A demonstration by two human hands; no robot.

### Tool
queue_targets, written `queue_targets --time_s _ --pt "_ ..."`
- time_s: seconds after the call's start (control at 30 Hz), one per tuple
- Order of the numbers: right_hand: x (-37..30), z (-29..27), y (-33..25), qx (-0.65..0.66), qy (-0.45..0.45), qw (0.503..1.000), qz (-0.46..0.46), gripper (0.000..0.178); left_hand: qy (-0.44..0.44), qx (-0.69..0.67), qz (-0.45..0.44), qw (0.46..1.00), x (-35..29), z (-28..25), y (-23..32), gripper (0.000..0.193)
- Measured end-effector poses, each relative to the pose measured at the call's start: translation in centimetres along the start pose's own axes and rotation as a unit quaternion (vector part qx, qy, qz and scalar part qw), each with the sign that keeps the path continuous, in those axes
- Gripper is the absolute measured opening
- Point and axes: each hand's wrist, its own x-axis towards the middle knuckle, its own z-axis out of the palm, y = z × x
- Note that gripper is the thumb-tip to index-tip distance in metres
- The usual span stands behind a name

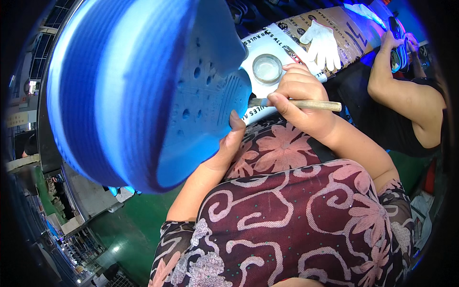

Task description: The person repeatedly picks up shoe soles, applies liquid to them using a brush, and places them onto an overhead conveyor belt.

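My left hand [233,131] grips the edge of a blue shoe sole [210,112], thumb on top and the other fingers hidden beneath. Small holes and fine ridges mark the sole's face. In my right hand [299,98] is a flat brush [315,104] with a pale wooden handle, its bristles at the sole's right edge; whether they touch cannot be told. Just beyond my right fingers stands a round glass dish [267,69] with pale contents. A large blue surface with curved ridges [110,95] fills the upper left, and how it joins the sole is unclear.
White printed sheeting [258,45] and brown printed covering [342,28] lie on the worktop, with a white glove [321,45] on top. At the right, a co-worker's arm [406,95] reaches toward a dark and blue item [398,48]. Stocked shelving [79,253] stands lower left.
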Motion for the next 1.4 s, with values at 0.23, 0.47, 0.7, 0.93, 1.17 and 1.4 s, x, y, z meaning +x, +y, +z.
queue_targets --time_s 0.23,0.47,0.7,0.93,1.17,1.4 --pt "0.3 -3.0 0.5 0.007 0.084 0.995 0.055 0.023 0.029 -0.020 0.040 0.999 2.0 -0.2 0.7 0.026" --pt "-2.4 -5.6 2.8 0.021 0.145 0.977 0.154 0.026 -0.006 -0.314 -0.167 0.934 6.1 -3.0 5.7 0.053" --pt "-6.4 -9.4 3.4 0.067 0.190 0.946 0.256 0.026 -0.432 -0.394 -0.221 0.780 12.4 0.3 11.9 0.072" --pt "-7.4 -11.1 4.1 0.093 0.222 0.929 0.281 0.029 -0.211 -0.665 -0.217 0.683 34.1 19.0 20.6 0.053" --pt "-9.6 -12.5 5.5 0.149 0.260 0.893 0.337 0.033 -0.283 -0.606 -0.156 0.727 26.9 21.7 21.7 0.049" --pt "-9.4 -10.2 5.3 0.183 0.236 0.893 0.337 0.032 -0.242 -0.126 -0.123 0.954 10.3 10.2 -1.0 0.036"
